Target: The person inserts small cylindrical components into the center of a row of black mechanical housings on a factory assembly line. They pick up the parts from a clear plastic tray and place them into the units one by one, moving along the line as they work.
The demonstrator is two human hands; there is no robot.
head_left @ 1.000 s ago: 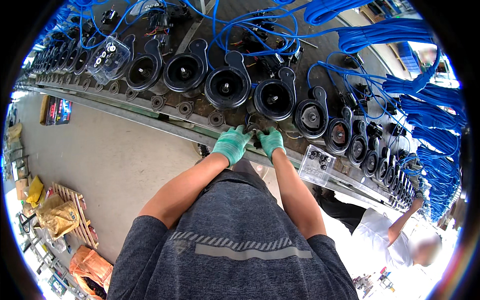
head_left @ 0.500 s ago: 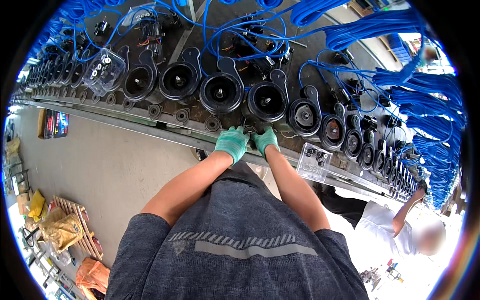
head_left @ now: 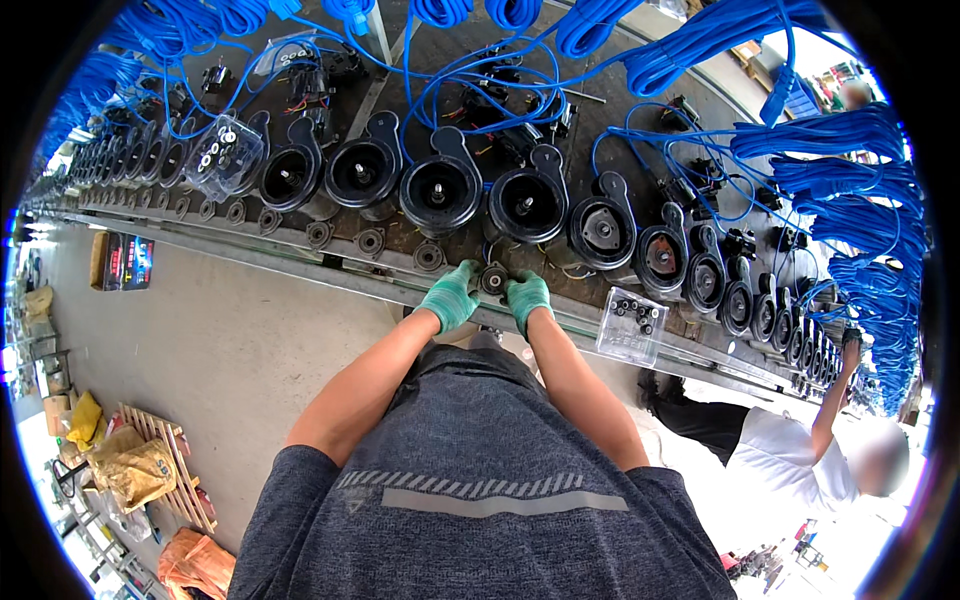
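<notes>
My left hand (head_left: pixel 450 297) and my right hand (head_left: pixel 528 298), both in green gloves, are at the near edge of the workbench. Between them is a small round metal flange (head_left: pixel 494 279) with a hole in its middle, its sides gripped by the fingertips of both hands. Just left of it lies a similar flange (head_left: pixel 429 256), one of several along the bench edge. Beyond my hands stand black round housings with a handle-like arm; the closest are one housing (head_left: pixel 527 204) with a shaft inside and another (head_left: pixel 440 195) to its left.
A clear plastic box (head_left: pixel 631 328) of small black parts sits right of my hands; another clear box (head_left: pixel 225 158) rests at the left. Blue cable coils (head_left: pixel 740 45) and loose wires cover the far side. A person in white (head_left: pixel 790 445) works farther right along the bench.
My hands have drawn slightly apart and the flange between them has come into plain sight. The view has shifted a little. The other person's arm has moved.
</notes>
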